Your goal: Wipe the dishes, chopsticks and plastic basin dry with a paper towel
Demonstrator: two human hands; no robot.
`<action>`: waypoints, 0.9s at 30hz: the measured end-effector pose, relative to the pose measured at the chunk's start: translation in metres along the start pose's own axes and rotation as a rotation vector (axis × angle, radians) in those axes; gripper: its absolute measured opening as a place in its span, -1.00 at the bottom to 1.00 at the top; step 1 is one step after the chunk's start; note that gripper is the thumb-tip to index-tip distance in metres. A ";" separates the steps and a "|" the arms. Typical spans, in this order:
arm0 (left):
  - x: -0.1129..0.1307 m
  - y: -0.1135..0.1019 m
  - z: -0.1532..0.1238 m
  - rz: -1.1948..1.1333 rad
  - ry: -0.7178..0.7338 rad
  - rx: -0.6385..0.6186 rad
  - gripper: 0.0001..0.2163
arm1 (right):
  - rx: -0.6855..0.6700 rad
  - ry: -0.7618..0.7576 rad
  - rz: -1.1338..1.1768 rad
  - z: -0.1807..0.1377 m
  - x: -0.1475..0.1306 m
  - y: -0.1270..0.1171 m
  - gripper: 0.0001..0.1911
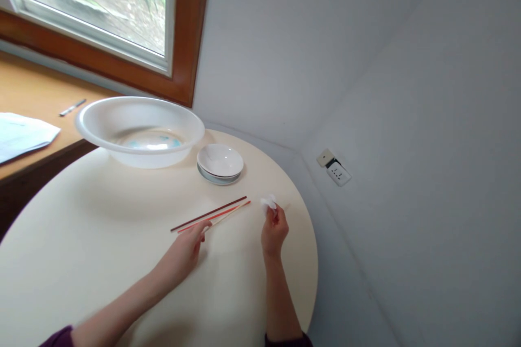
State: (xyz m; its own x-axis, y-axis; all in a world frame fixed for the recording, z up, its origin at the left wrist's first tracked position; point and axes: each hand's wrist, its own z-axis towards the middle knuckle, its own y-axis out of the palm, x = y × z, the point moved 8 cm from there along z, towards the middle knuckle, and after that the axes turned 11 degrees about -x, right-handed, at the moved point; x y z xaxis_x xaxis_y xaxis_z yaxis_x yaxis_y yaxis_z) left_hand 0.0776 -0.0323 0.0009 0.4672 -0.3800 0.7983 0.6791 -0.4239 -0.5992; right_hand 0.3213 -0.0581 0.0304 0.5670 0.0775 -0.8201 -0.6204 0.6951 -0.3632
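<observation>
On a round cream table (101,227) lie several thin chopsticks (211,214), dark brown, red and pale, side by side. My left hand (185,249) reaches to their near end, its fingertips pinched on the pale chopstick. My right hand (273,230) is held up to the right of the chopsticks, fingers pinched on a small crumpled white tissue (268,202).
A large white plastic basin (140,130) with a little water sits at the table's far side. Beside it are stacked small white dishes (220,163). A wooden sill on the left carries paper (22,134) and a pen (72,107). A wall socket (337,172) is on the right.
</observation>
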 end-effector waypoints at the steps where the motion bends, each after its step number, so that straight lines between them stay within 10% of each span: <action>1: -0.002 0.000 0.001 0.035 0.019 0.008 -0.61 | 0.020 0.009 -0.001 0.002 0.003 -0.006 -0.62; 14: -0.008 0.009 0.005 0.310 0.065 0.011 -0.54 | 0.128 0.061 -0.059 0.025 0.031 -0.055 -0.57; 27: -0.005 0.011 0.002 0.529 0.112 0.119 -0.62 | 0.017 0.145 -0.195 0.029 0.044 -0.053 -0.54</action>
State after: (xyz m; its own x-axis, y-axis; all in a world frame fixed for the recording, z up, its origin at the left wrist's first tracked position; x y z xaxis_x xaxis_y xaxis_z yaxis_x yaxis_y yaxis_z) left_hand 0.0837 -0.0330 -0.0094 0.7034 -0.6039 0.3750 0.4303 -0.0582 -0.9008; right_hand 0.3947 -0.0708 0.0261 0.5905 -0.1622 -0.7906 -0.4968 0.6989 -0.5145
